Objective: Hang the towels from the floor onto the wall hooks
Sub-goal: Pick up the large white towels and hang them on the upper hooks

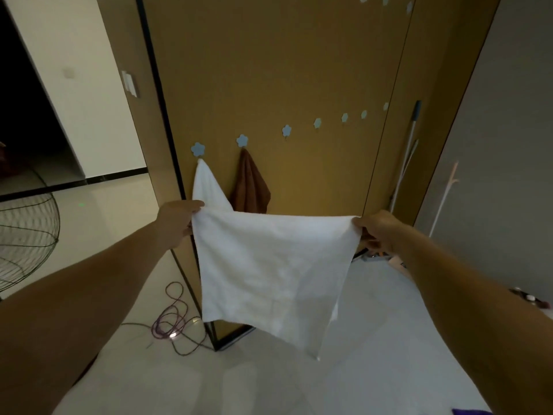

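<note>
At left, brown towel (250,187) and white towel (206,187) hang; left hand (176,223) and right hand (377,232) pinch third towel (269,265) corners; hooks (286,130) rightward free.

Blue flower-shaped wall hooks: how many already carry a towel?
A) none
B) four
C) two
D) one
C: a hanging white towel is on the leftmost blue flower-shaped hook, a brown towel on the second hook; the spread white towel is only held up.
</note>
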Available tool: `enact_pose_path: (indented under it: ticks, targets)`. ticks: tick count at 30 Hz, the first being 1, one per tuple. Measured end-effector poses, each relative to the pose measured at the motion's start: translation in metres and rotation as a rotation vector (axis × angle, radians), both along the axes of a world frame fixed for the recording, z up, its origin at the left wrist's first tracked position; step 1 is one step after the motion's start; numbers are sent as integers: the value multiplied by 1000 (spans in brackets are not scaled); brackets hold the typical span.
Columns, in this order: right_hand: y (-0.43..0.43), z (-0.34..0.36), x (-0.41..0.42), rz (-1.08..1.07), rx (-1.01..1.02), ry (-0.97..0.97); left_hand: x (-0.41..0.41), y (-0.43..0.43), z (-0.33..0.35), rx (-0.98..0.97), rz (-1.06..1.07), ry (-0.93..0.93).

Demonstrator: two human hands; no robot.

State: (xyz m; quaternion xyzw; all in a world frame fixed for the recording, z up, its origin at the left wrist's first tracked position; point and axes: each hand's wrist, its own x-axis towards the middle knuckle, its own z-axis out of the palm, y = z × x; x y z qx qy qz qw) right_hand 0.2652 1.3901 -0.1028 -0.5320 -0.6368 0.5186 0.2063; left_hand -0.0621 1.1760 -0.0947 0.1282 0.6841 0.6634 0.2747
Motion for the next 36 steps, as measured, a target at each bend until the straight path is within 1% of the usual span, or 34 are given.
enact_pose_path:
  ticks: [2,5,8,12,15,20,23,26,29,31,33,36]
  targets:
    - [6,-2,-4,-16,41,-3,-2,0,-5,31,44,34]
    - [13,0,-12,-49,110,-15,-4,-2,-12,54,53,107]
    - [21,2,-19,-68,127,50,-4,-2,-13,33,96,130]
    - [28,4,-24,-80,92,233,-1,-2,-9,-11,81,117]
    - [31,3,-27,-106,22,344,5,-2,-7,-8,59,88]
    - [42,-4,-33,-104,8,334,11,1,-5,82,121,-59]
    - [47,-6,-35,-100,66,294,9,5,-6,121,198,-72]
    - [52,-6,-39,-91,90,356,6,10,-9,99,292,14]
    - [55,-2,-44,-34,118,379,9,12,-10,62,300,145]
    - [58,-2,-46,2,163,373,12,13,-9,73,272,235]
    - [60,0,-50,23,223,355,13,13,-6,47,263,315]
    - [68,7,-57,38,375,234,11,19,2,-102,270,486]
